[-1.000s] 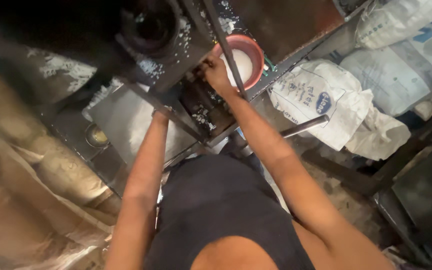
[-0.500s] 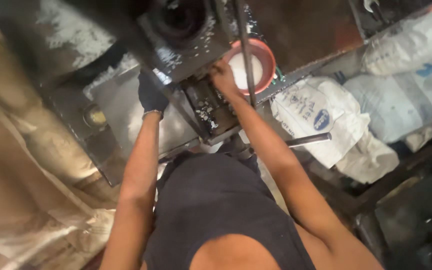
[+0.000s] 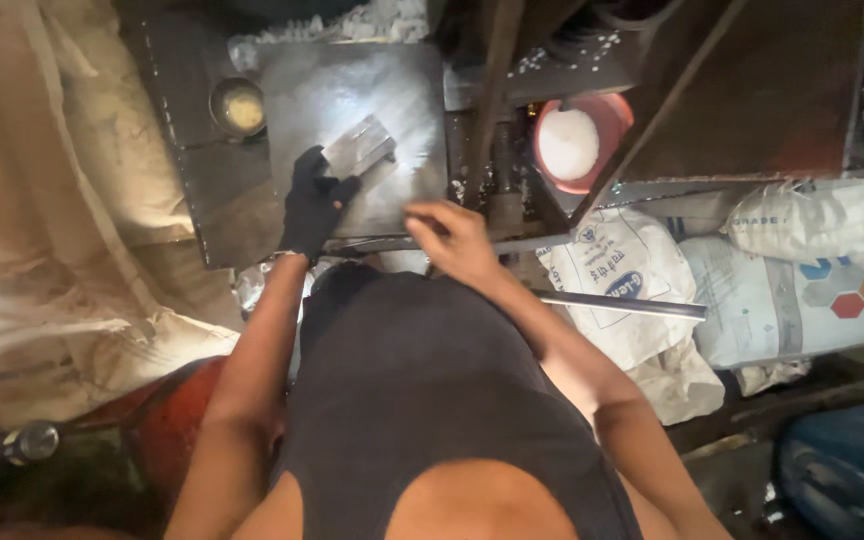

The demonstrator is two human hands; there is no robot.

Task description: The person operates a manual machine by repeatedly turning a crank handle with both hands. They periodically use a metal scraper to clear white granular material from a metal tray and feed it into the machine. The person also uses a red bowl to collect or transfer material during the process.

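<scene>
On bench (image 3: 222,230), gloved left hand (image 3: 310,200) grips metal block (image 3: 360,148) on steel plate (image 3: 392,100); right hand (image 3: 457,240) bare, loosely curled, empty. Block placed, work apparently unfinished.

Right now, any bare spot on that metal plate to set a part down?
Yes: the shiny metal plate is bare right of the metal block held by the gloved left hand, up to the machine column. Crowded: small cup at the left, red bowl beyond the column.
</scene>
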